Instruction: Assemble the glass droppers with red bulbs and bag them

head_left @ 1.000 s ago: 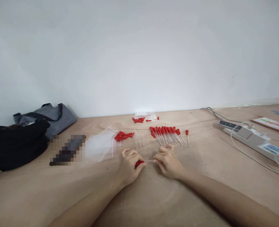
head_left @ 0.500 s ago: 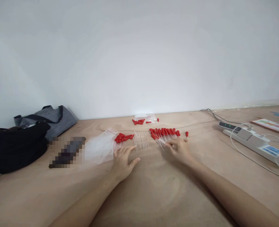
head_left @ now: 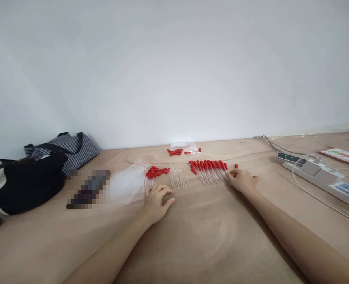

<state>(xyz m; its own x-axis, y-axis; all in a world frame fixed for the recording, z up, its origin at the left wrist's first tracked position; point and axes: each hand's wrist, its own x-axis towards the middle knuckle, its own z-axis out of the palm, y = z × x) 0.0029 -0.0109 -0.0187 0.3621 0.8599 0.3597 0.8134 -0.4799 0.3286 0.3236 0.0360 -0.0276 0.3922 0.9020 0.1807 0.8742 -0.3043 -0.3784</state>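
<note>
Red-capped droppers (head_left: 209,169) are lying side by side at ten o'clock from our right hand (head_left: 242,180), presumably for tidiness; we cannot tell whether its fingers (head_left: 231,175) are gripping any. Our left hand (head_left: 156,203) is resting spread, empty, bare tubes (head_left: 179,178) lying at one. From the right, a partly blocked red cap (head_left: 236,166) is showing at twelve, a power strip (head_left: 348,190) at three.

Wooden desk (head_left: 198,236): striped bag (head_left: 84,152), red bulbs (head_left: 174,153) nr back edge; tubes (head_left: 179,178), droppers (head_left: 209,172) mid; pwr strip (head_left: 319,179) twd R edge.
</note>
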